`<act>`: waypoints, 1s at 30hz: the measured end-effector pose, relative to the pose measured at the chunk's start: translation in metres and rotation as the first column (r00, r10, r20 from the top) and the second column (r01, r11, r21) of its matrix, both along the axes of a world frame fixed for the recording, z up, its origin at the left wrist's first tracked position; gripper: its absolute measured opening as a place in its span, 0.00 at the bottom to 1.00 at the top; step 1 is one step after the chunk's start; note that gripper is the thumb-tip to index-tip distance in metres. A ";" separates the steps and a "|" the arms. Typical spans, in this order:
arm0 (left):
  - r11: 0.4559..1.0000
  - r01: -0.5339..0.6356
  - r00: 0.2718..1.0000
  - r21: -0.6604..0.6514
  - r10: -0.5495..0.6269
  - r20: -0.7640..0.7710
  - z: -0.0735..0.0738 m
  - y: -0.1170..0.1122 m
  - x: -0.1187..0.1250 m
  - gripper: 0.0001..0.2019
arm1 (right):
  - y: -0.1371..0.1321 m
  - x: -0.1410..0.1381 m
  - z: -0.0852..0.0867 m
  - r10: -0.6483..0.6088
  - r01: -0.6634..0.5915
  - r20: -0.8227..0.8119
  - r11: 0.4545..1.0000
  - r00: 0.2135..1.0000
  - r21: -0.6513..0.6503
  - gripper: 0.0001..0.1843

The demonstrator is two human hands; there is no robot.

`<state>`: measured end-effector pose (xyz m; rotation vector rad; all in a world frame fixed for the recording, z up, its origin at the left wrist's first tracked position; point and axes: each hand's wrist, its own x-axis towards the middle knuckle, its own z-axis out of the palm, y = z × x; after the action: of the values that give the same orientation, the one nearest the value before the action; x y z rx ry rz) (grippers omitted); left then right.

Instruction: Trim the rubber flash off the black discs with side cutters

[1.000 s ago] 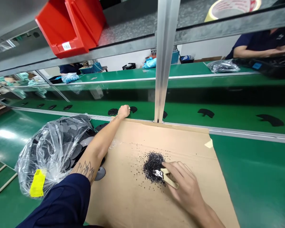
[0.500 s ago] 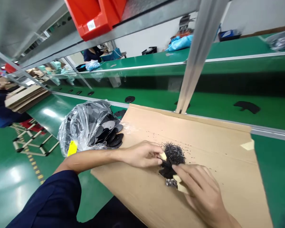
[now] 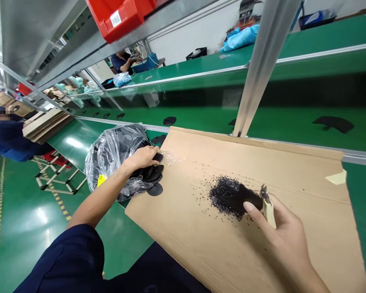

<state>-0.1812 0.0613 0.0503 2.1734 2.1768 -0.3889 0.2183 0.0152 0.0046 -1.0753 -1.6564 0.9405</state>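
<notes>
My right hand (image 3: pixel 288 228) is closed on a pair of nippers (image 3: pixel 265 199) with pale wrapped handles. Its thumb and fingers also pinch a flat black piece (image 3: pixel 239 198), which is held over a heap of tiny black bits (image 3: pixel 221 189) on the cardboard sheet (image 3: pixel 183 219). My left hand (image 3: pixel 144 158) is over the pile of thin black discs (image 3: pixel 152 174) at the mouth of a clear plastic bag (image 3: pixel 106 150). Its fingers and thumb close around the edge of one black disc (image 3: pixel 159 158); the palm hides part of the pile.
A metal post (image 3: pixel 258 77) stands at the cardboard's far edge. Beyond it, a green belt (image 3: pixel 201 118) carries black pieces, including a curved one (image 3: pixel 334 123). A red bin (image 3: pixel 122 20) sits on the shelf overhead. Two other people work at the left and far back.
My left hand has left the black piece and moved left to the discs by the bag. My right hand has moved up and right, with the black piece and nippers in it.
</notes>
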 end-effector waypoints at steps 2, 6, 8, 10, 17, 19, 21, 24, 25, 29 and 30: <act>1.000 -0.015 1.000 0.017 0.015 0.013 -0.004 0.001 -0.002 0.16 | 0.002 0.001 -0.001 0.014 -0.019 -0.051 0.995 0.999 -0.095 0.12; 0.997 -0.011 0.998 0.078 0.005 0.068 0.007 0.004 0.000 0.08 | 0.003 0.001 -0.001 0.027 -0.077 -0.193 0.963 0.981 -0.258 0.16; 0.989 0.012 0.990 0.145 -0.032 0.136 0.017 -0.002 0.007 0.08 | 0.002 0.000 -0.001 0.013 -0.104 -0.272 0.941 0.962 -0.323 0.16; 0.968 0.030 0.929 0.249 -0.119 0.351 0.022 -0.014 0.024 0.11 | 0.000 0.000 -0.001 -0.019 -0.112 -0.325 0.918 0.945 -0.380 0.17; 0.971 0.081 0.158 0.226 -0.236 0.959 -0.008 -0.055 0.139 0.11 | -0.011 -0.007 0.001 -0.090 -0.115 -0.353 0.848 0.931 -0.518 0.21; 0.970 0.070 0.126 0.234 -0.242 0.962 -0.021 -0.055 0.163 0.11 | -0.013 -0.009 0.003 -0.066 -0.159 -0.382 0.835 0.922 -0.527 0.20; 0.969 0.034 0.143 0.246 -0.249 0.958 -0.032 -0.053 0.176 0.12 | -0.015 -0.011 0.005 -0.038 -0.201 -0.410 0.828 0.911 -0.524 0.19; 0.961 -0.003 0.197 0.278 -0.272 0.942 -0.044 -0.053 0.180 0.14 | -0.015 -0.011 0.006 -0.014 -0.224 -0.418 0.829 0.908 -0.513 0.17; 0.955 -0.014 0.218 0.297 -0.287 0.933 -0.047 -0.054 0.180 0.14 | -0.015 -0.011 0.005 -0.008 -0.223 -0.409 0.829 0.912 -0.512 0.17; 0.951 -0.032 0.266 0.309 -0.290 0.919 -0.052 -0.058 0.181 0.13 | -0.016 -0.011 0.005 0.021 -0.217 -0.367 0.837 0.930 -0.502 0.19; 0.953 -0.028 0.271 0.301 -0.283 0.920 -0.052 -0.059 0.182 0.13 | -0.017 -0.011 0.005 0.032 -0.221 -0.362 0.840 0.932 -0.495 0.20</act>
<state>0.0005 0.0027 -0.0020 1.7891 1.3027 1.0698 0.2070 -0.0014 0.0099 -1.0791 -1.2126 1.6439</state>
